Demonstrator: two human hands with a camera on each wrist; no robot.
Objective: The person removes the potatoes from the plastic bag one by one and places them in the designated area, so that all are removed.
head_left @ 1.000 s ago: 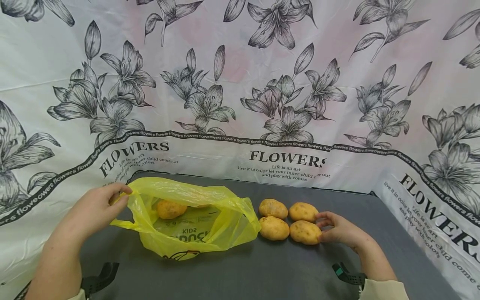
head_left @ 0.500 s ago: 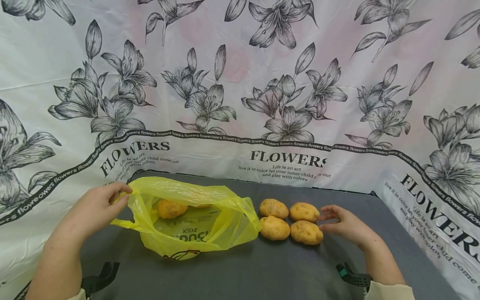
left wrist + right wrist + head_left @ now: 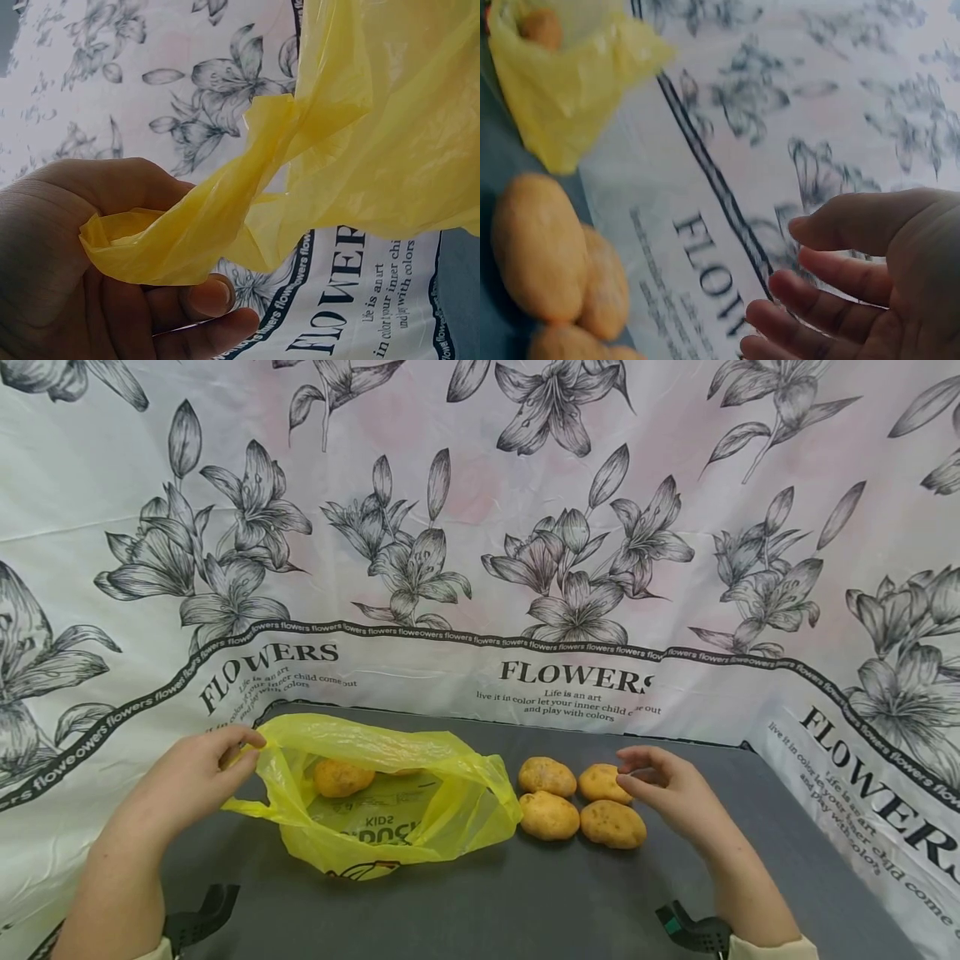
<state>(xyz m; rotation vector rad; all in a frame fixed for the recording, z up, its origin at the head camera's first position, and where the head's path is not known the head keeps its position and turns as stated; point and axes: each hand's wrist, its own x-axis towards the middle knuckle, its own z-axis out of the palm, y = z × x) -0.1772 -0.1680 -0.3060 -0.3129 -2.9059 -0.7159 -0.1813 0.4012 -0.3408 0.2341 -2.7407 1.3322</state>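
Observation:
A yellow plastic bag (image 3: 468, 827) lies with its mouth held wide, printed text showing inside. My left hand (image 3: 187, 785) grips one of its handles (image 3: 187, 225) at the left end, fingers curled round the film. Inside the bag rests a potato (image 3: 342, 778), with a bit of another partly hidden behind the rim. Just right of the bag, several potatoes (image 3: 549, 816) sit close together in two rows. My right hand (image 3: 671, 789) hovers by the back right potato (image 3: 600, 783), overlapping it in the head view; its loosely bent fingers (image 3: 840, 307) hold nothing.
Dark grey table (image 3: 487, 902) carries everything. A white floral cloth (image 3: 420, 668) with printed lettering hangs along the back and both sides. Each wrist wears a black camera strap (image 3: 693, 931).
My right hand touched the front right potato, drew back to the right, then rose and moved back toward the back right potato. The left hand and bag stay put.

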